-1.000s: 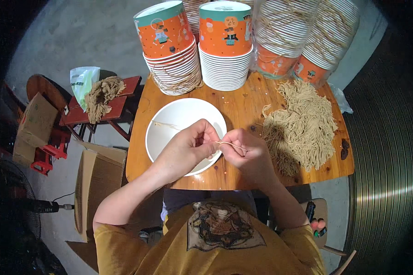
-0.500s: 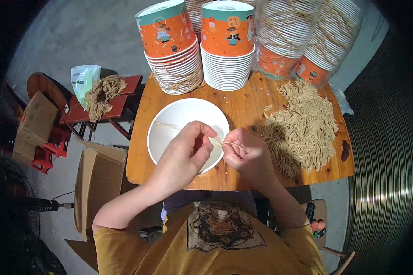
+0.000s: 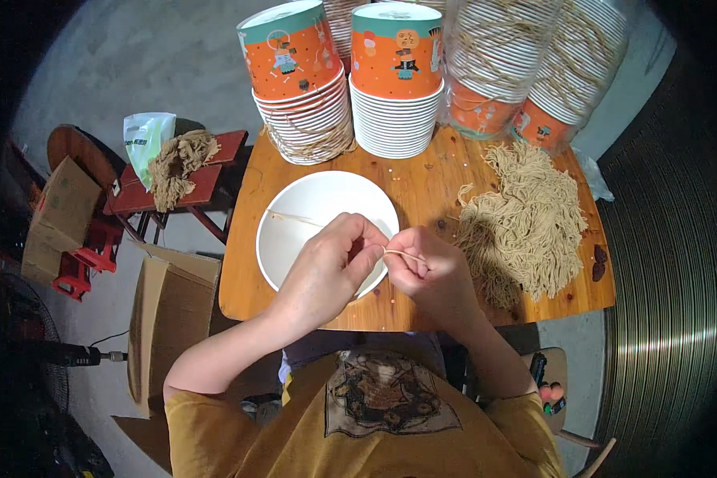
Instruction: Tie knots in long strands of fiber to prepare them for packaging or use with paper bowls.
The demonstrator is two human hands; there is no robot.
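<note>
A small wooden table (image 3: 422, 191) carries stacks of orange paper bowls (image 3: 397, 80) behind a white bowl (image 3: 311, 215) and a heap of tan string (image 3: 526, 219) to its right. Over the white bowl's near rim, the left hand (image 3: 327, 267) and right hand (image 3: 430, 275) each pinch one thin pale strand (image 3: 402, 254), seemingly mid-tying; next likely needs a steady pull.

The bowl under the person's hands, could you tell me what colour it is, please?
Plain white, with no pattern; the bowl shows best in the head view.
</note>
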